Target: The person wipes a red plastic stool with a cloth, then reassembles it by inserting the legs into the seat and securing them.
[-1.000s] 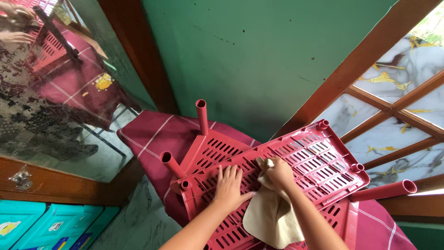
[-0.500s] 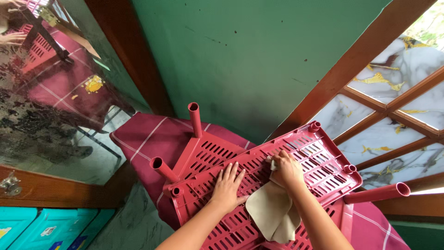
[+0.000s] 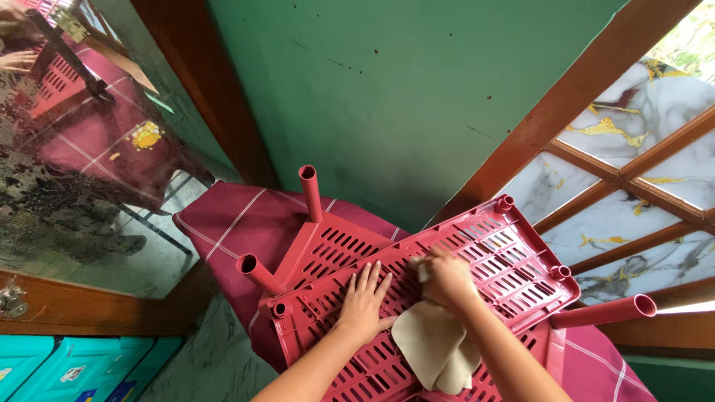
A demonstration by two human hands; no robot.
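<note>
Wiping a slotted red rack with a cloth, with no telling how much is done.

The left hand (image 3: 363,301) is pressing flat, fingers spread, on the rack (image 3: 477,260), which is lying on the maroon-clothed table (image 3: 231,223). The right hand (image 3: 447,279) is pinching a beige cloth (image 3: 436,346) against the rack's middle; clean and unwiped slats are looking alike.

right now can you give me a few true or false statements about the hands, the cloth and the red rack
1. The left hand lies flat, fingers spread, on the red slatted rack. True.
2. The right hand holds a blue sponge. False: it grips a beige cloth.
3. The rack rests on a maroon checked cloth. True.
4. The wall behind is yellow. False: it is green.
5. The rack's tube legs are capped. False: their ends are open.
</note>
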